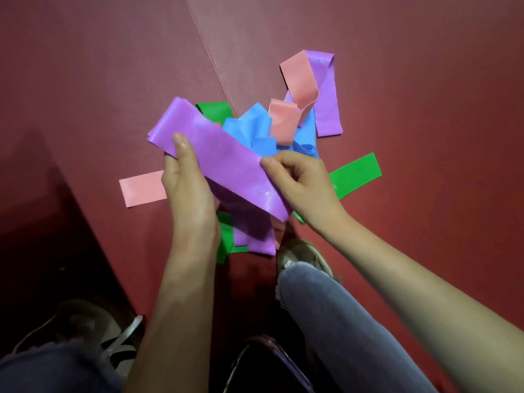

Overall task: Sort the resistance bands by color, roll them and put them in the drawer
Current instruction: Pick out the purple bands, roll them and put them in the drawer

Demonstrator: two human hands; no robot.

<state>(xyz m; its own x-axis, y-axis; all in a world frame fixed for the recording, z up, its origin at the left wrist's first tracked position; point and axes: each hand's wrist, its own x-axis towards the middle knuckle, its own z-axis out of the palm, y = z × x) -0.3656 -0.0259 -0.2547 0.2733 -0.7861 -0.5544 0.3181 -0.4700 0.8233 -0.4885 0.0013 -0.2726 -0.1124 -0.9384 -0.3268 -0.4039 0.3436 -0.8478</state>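
Head view, the only one.

Step in hand (judged): sorting by colour. One purple band (218,163) is held up over the mixed heap; nothing is rolled yet, and no drawer is in view.

- Purple band: held between both hands and spanning from upper left to lower right, above the heap. Its lower end hangs down toward the floor mat (425,109) near a shoe (303,256).
- Heap under and behind it: a crumpled blue band (255,129), a looped pink band (297,78), a second purple band (326,92) at the far side, a green band (354,174) sticking out to the right, and a flat pink strip (141,188) sticking out to the left.

To do it well:
- Draw the band up and toward the body until the hanging end is free. I cannot tell whether that end is caught under the green and purple pieces below.
- Keep it flat and untwisted so that it rolls evenly later.
- Lay it apart from the heap and bring the far purple band to it, making a single colour group.
- Risk: the glossy strips look as if they cling, so a quick pull may drag the blue or green one along.

Hand pose:
- Left hand (187,182): thumb on top of the band near its upper left end, fingers underneath, clamped on it. The forearm comes up from below.
- Right hand (300,180): fingers curled, pinching the band's right edge between thumb and fingertips. The wrist is angled in from the right.
- The hands are apart, joined only by the band.
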